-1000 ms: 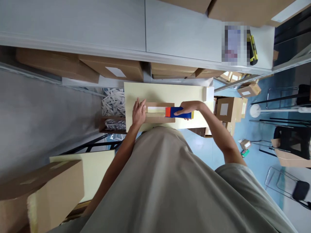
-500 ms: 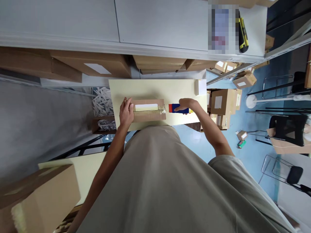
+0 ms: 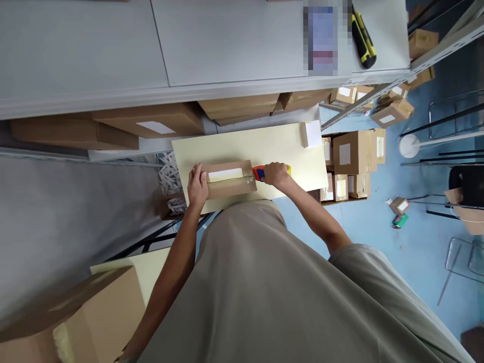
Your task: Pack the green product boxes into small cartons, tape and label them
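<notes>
A long cardboard box [image 3: 231, 190] lies on the pale yellow tabletop [image 3: 242, 146], with a white label [image 3: 226, 174] on top and clear tape at its right end. My left hand [image 3: 197, 186] grips the box's left end, thumb on the top face and fingers over the far side. In my right hand [image 3: 276, 174] is a blue and red tape dispenser [image 3: 259, 173], its red front at the right end of the box. My fist covers most of the dispenser; a yellow part shows behind it.
A small white box [image 3: 312, 134] stands at the tabletop's far right corner. Beyond is a grey shelf [image 3: 242, 55] with a yellow and black box cutter [image 3: 363, 40]. Stacked cartons [image 3: 348, 155] sit to the right; a large carton [image 3: 106, 307] is at lower left.
My right hand has brought the tape dispenser left, up to the box's right end. My left hand keeps its hold on the box. The whole view has turned slightly.
</notes>
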Demonstrator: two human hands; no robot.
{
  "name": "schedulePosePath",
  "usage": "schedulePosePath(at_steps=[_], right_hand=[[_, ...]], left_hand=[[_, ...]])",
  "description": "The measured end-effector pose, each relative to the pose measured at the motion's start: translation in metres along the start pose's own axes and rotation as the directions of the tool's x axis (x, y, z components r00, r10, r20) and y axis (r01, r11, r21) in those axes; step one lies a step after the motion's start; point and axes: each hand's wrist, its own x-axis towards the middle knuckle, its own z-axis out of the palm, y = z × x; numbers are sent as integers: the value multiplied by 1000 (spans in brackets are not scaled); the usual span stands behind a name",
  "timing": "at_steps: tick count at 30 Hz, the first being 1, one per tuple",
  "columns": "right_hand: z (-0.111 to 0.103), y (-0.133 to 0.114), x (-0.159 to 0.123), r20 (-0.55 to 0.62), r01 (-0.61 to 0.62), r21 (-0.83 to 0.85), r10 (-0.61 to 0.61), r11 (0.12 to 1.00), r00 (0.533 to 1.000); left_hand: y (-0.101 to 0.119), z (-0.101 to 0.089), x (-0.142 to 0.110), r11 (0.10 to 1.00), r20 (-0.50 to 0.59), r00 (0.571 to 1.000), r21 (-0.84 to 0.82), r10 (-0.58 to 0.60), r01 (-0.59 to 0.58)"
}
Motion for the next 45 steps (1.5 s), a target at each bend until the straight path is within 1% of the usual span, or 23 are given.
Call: schedulePosePath(at_steps=[4, 8, 10, 12, 16, 19, 23, 27, 28, 30, 31, 32, 33, 35, 36, 37, 38, 40, 42, 44, 45], right_hand=[[28, -7, 9, -57, -2, 33, 4, 999, 998], [70, -6, 25, -124, -20, 116, 35, 993, 992], [92, 4, 32, -160, -40, 178, 69, 983, 985], [113, 18, 38, -200, -71, 235, 120, 969, 972], [147, 50, 54, -274, -159, 330, 256, 930, 927], [164, 69, 65, -321, -198, 378, 329, 904, 888], [177, 84, 76, -362, -202, 441, 379, 875, 852], [179, 94, 76, -352, -207, 471, 398, 858, 847], [176, 95, 74, -352, -225, 474, 418, 851, 838], [166, 93, 68, -377, -253, 486, 462, 836, 803], [159, 88, 63, -400, -239, 502, 468, 831, 788], [151, 80, 59, -425, -189, 527, 449, 829, 786], [143, 68, 54, -445, -103, 557, 401, 824, 801], [128, 35, 43, -447, 111, 613, 227, 782, 865], [121, 16, 38, -422, 192, 634, 127, 749, 897], [116, -3, 34, -378, 225, 642, 47, 733, 925], [111, -20, 30, -337, 225, 637, 5, 737, 941], [104, -43, 26, -301, 209, 612, -20, 762, 953], [98, -46, 26, -323, 222, 598, -22, 770, 946], [93, -34, 31, -393, 281, 606, -27, 744, 919], [91, -24, 35, -447, 324, 611, -23, 722, 894]], left_hand=[[1, -1, 0, 1000, 4, 1000, 23, 5, -5], [2, -2, -4, 997, -10, 1000, 70, 13, -12], [3, -2, -7, 995, -17, 1000, 95, 4, -2], [6, -2, -11, 993, -33, 999, 115, -16, 19], [18, -1, -25, 983, -87, 993, 157, -82, 95], [31, 4, -39, 965, -151, 972, 169, -178, 203], [44, 10, -51, 930, -220, 931, 166, -291, 330], [51, 11, -48, 893, -246, 896, 174, -369, 416], [52, 11, -47, 886, -245, 891, 176, -383, 429], [53, 12, -45, 876, -240, 883, 176, -404, 449], [54, 13, -44, 873, -238, 879, 172, -413, 456], [54, 14, -44, 872, -238, 876, 163, -419, 461], [54, 15, -44, 872, -240, 873, 150, -425, 466], [54, 18, -44, 874, -246, 866, 111, -437, 473], [54, 19, -44, 875, -246, 861, 90, -444, 476], [53, 20, -43, 873, -247, 857, 71, -453, 482], [53, 20, -42, 869, -246, 850, 54, -465, 491], [51, 19, -39, 860, -252, 836, 29, -486, 509], [48, 20, -36, 868, -291, 830, 0, -476, 497], [45, 24, -35, 904, -340, 844, -49, -415, 425], [44, 27, -35, 927, -353, 859, -84, -371, 366]])
